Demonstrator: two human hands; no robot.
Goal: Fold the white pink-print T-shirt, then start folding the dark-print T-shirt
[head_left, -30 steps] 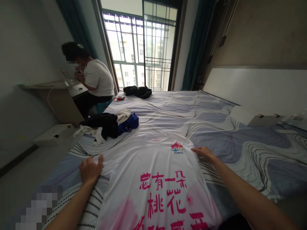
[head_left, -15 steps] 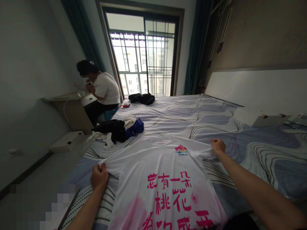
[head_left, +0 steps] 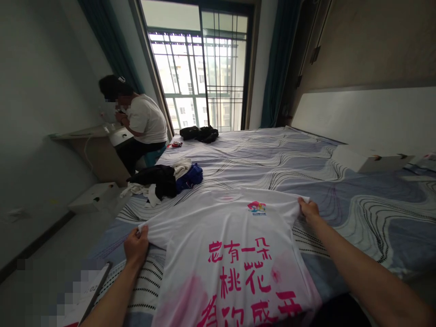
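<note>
Your left hand [head_left: 136, 245] and right hand [head_left: 308, 210], each closed on a sleeve end of the white polyester T-shirt with pink printed characters [head_left: 231, 240], have now pulled both sleeves outward, so it lies flat and spread, print up, on the wavy grey-patterned bedsheet [head_left: 340, 195], with a dark clothes pile [head_left: 163, 179] beyond.

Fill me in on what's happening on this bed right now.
A person has a white T-shirt with pink lettering spread flat, front up, on the bed. The left hand grips the end of one sleeve and the right hand grips the other, holding them out to the sides. A pile of clothes lies further up the bed, and another person sits at a desk by the window.
</note>
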